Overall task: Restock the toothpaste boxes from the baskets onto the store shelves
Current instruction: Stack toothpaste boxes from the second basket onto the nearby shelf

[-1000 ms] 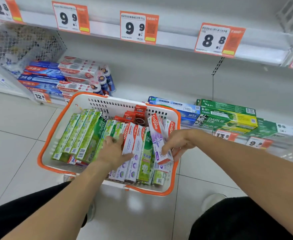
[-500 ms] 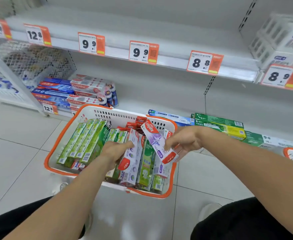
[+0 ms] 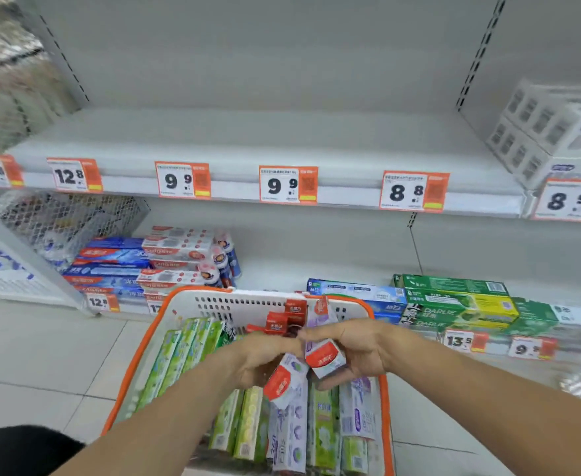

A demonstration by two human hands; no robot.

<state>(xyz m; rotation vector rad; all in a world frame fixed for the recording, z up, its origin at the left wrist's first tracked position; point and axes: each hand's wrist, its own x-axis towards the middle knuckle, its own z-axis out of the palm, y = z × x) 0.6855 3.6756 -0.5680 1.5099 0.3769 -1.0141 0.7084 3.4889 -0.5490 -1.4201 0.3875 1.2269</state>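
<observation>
two bare hands meet above a white basket [image 3: 193, 305] with an orange rim, packed with green and purple toothpaste boxes. the left hand [image 3: 265, 355] curls its fingers around a white and red toothpaste box [image 3: 284, 381]. the right hand [image 3: 361, 352] grips a second white and red box [image 3: 325, 357], tilted upward. behind, a grey shelf [image 3: 248, 146] carries orange price tags [image 3: 287, 184].

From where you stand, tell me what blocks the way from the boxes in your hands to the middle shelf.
Nothing visible does. The right hand and left hand each hold a purple-and-white box over the basket; the middle shelf behind the 9.9 tags lies bare.
</observation>
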